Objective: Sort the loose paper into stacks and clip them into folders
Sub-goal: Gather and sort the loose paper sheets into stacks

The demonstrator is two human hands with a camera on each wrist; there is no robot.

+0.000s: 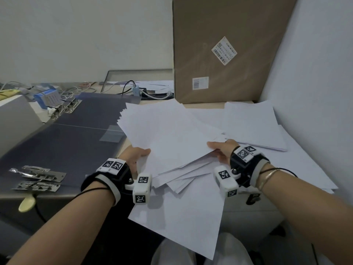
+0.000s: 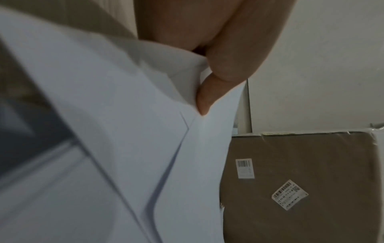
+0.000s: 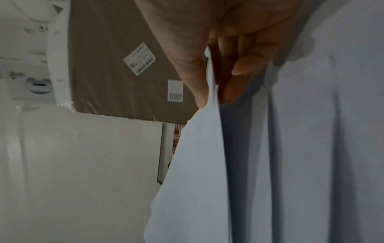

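Note:
A fanned bundle of white paper sheets (image 1: 168,134) is held above the desk between both hands. My left hand (image 1: 136,154) grips its near left edge, thumb on top. In the left wrist view the left hand (image 2: 209,88) pinches the sheets (image 2: 124,131). My right hand (image 1: 219,150) grips the near right edge; in the right wrist view its fingers (image 3: 245,65) curl under the paper (image 3: 197,164) with the thumb on top. More loose sheets (image 1: 252,123) lie on the desk at right and below the bundle (image 1: 179,222). Dark open folders (image 1: 76,142) with metal clips (image 1: 38,176) lie at left.
A tall cardboard box (image 1: 225,48) leans against the wall behind the paper. Cables, a blue box (image 1: 47,98) and a glass pane (image 1: 137,79) clutter the back left. A second pair of clips (image 1: 65,108) sits on the far folder. A white wall bounds the right side.

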